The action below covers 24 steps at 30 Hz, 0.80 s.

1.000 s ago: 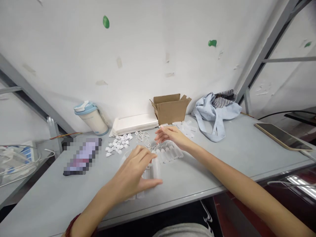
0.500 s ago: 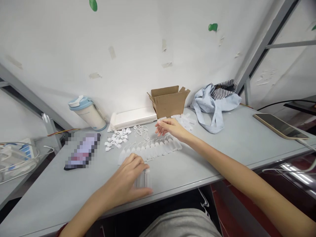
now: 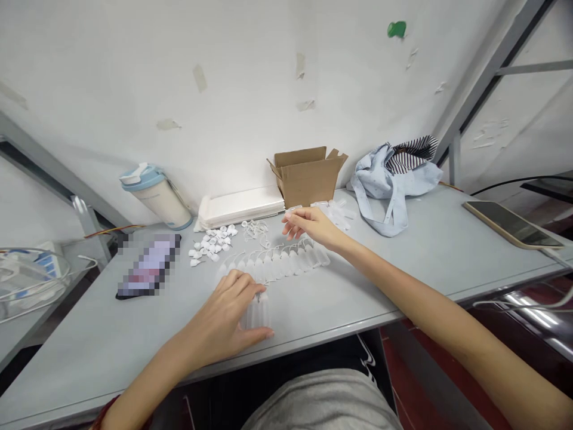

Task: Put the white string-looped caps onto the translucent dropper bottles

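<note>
— Plastic tubes (image 3: 258,313), head view: where?
— Well before the cardboard box (image 3: 308,182), thumb and fingers of the left hand (image 3: 230,312) spread around them; grip unclear. It has shifted farther from the box, exposing more of the tube row (image 3: 284,263).
— Right hand (image 3: 310,226)?
— Near the box, fingers loosely bent; can't tell if pinching.

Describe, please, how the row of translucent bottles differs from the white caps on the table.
The translucent bottles are lined up side by side, while the white caps lie scattered in a loose pile. Each bottle is long and narrow; each cap is much shorter. The bottles let light through, whereas the caps look opaque. Both groups lie on the grey table.
</note>
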Tool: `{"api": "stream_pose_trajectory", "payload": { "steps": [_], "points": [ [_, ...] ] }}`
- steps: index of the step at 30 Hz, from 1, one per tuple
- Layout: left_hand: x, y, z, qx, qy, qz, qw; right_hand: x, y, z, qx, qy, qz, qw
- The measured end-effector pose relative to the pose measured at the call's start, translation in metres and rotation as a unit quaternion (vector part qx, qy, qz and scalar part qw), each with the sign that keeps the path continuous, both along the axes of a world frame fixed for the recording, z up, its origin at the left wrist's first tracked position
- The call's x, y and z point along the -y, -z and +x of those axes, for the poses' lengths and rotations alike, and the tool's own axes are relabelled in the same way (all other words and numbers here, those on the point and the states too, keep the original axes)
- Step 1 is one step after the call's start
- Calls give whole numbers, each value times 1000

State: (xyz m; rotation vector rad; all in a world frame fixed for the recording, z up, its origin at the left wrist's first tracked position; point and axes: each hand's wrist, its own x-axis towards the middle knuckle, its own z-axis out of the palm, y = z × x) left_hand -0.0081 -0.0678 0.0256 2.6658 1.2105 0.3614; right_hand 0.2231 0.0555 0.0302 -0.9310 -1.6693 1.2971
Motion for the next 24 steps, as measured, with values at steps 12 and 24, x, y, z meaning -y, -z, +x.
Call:
{"api": "stream_pose_trajectory", "payload": {
  "steps": [12, 24],
  "points": [
    [-6, -9, 1, 8, 3, 17, 1000, -5, 2, 3, 5, 12, 17, 1000],
    [-105, 1, -6, 60, -98, 108, 988, -31, 9, 25, 210, 132, 175, 953]
  ]
}}
